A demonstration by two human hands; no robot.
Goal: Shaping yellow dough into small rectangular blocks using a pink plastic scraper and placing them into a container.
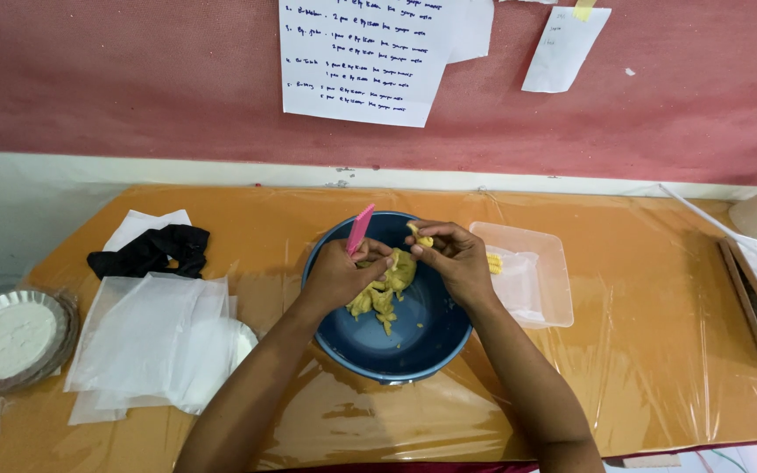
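Both hands over the blue bowl, dough held between them.

The left hand (336, 277) is closed around a pink scraper (360, 228) and the yellow dough (385, 289); the scraper's long axis is tilted up and away, its tip just past the far rim of the blue bowl (413, 350). The main dough lump hangs below and just right of that grip, inside the bowl. A small dough piece (422, 236) is pinched in the fingertips of the right hand (459, 258), above the lump and touching distance from the left thumb. A clear plastic tray (545, 298) lies just right of the bowl, nearer the right hand.
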